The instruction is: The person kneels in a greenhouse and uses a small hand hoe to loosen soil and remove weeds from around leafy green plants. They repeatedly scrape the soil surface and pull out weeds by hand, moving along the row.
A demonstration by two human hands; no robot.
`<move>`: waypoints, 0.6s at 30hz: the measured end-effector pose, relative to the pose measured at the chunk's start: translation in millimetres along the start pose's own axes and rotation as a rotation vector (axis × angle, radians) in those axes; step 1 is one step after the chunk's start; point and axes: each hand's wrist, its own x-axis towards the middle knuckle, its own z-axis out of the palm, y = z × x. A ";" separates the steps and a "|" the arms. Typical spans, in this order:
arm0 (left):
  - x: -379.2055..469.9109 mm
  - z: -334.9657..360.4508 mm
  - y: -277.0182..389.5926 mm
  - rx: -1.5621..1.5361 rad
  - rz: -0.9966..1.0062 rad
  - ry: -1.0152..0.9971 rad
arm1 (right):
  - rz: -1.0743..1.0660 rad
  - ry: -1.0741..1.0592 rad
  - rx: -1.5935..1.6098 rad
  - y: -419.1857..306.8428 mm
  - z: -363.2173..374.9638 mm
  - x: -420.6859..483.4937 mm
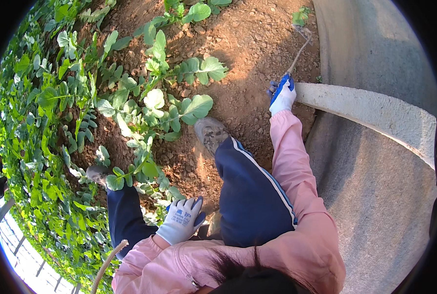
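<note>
My right hand [282, 93], in a white glove with a blue coated palm, reaches far forward along the right side of the soil. It grips the handle end of a small long-necked hand weeding tool [298, 57]. The tool's angled metal head [303, 33] rests at the ground beside a small green weed [300, 16], near a concrete edge. My left hand [181, 217], in a matching glove that bears writing, lies low between my knees. Its fingers are slightly apart and hold nothing. Leafy crop plants [158, 110] with lobed leaves grow just ahead of it.
A pale concrete beam [365, 110] runs right from near my right hand, over a grey sloping surface [369, 191]. Dense green foliage [49, 147] fills the left side. My shoe [212, 134] stands on bare brown soil [240, 55]. A rope-like stalk [108, 262] sticks up at lower left.
</note>
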 end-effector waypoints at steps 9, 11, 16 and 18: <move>1.0 -0.8 0.2 0.028 0.027 0.077 | 0.295 -0.088 0.140 55.5 0.3 -38.0; 1.1 -0.2 1.0 0.019 0.037 0.072 | 0.393 -0.189 0.090 69.2 -9.0 -74.7; 1.6 0.8 -0.2 0.007 0.033 0.063 | 0.311 -0.260 0.256 70.3 -8.6 -91.4; 1.2 2.7 -1.3 0.014 0.033 0.066 | 0.192 -0.229 0.251 62.9 -3.0 -70.3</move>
